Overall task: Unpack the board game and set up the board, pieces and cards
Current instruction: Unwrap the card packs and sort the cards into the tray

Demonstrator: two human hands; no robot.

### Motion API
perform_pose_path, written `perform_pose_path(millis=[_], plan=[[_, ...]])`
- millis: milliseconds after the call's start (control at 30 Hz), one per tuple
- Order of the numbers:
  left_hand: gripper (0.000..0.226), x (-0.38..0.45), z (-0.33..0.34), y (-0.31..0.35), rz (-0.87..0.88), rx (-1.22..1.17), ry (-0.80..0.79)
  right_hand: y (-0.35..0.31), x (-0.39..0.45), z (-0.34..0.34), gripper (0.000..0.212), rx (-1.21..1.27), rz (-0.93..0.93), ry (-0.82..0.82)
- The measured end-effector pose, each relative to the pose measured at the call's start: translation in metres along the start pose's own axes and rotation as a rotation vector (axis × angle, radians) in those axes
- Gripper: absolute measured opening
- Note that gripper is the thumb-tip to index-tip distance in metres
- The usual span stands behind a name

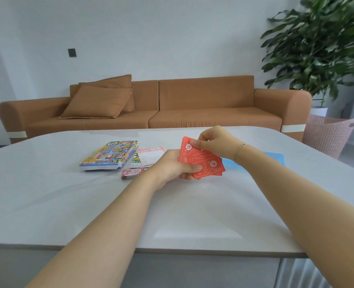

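Note:
Over the middle of the white table (68,204), both hands hold a fanned bunch of red cards (203,161). My left hand (172,169) grips the bunch from below, thumb across its lower edge. My right hand (213,142) pinches the top card at its upper left corner. The colourful game box (109,154) lies flat to the left. A small red card pack (132,173) sits in front of the box. Printed sheets (150,155) lie between the box and my hands. A blue sheet (273,157) shows behind my right wrist, mostly hidden.
An orange sofa (192,104) with cushions stands behind the table. A pink laundry basket (327,136) and a large potted plant (321,48) are at the far right. The table's near edge runs across the lower part of the view.

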State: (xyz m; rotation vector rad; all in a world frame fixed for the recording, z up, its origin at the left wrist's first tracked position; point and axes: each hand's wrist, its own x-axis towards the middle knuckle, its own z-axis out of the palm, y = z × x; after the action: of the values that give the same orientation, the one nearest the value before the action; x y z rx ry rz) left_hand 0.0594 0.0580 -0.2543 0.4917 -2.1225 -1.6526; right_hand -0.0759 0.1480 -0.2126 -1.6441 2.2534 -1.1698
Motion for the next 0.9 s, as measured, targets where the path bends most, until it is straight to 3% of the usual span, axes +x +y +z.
perform_pose_path(millis=[167, 333, 567, 733, 900], plan=[[0.027, 0.0004, -0.0012, -0.0008, 0.000, -0.012, 0.010, 0.0004, -0.0011, -0.0015, 0.024, 0.010, -0.001, -0.069], [0.025, 0.0007, 0.0008, -0.0006, -0.003, 0.004, -0.014, -0.0032, -0.0007, -0.0004, 0.036, -0.021, -0.044, -0.014], [0.024, 0.0008, 0.0004, -0.0015, -0.007, -0.016, -0.011, -0.0034, 0.0005, -0.0027, 0.018, -0.056, -0.052, -0.071], [0.022, 0.0008, 0.0009, -0.0014, -0.005, -0.002, -0.016, -0.0067, 0.0000, -0.0046, 0.049, -0.084, 0.061, -0.062], [0.029, 0.0008, 0.0005, -0.0001, 0.002, -0.019, -0.008, 0.0013, 0.0013, -0.0035, 0.044, -0.063, 0.085, -0.033]])
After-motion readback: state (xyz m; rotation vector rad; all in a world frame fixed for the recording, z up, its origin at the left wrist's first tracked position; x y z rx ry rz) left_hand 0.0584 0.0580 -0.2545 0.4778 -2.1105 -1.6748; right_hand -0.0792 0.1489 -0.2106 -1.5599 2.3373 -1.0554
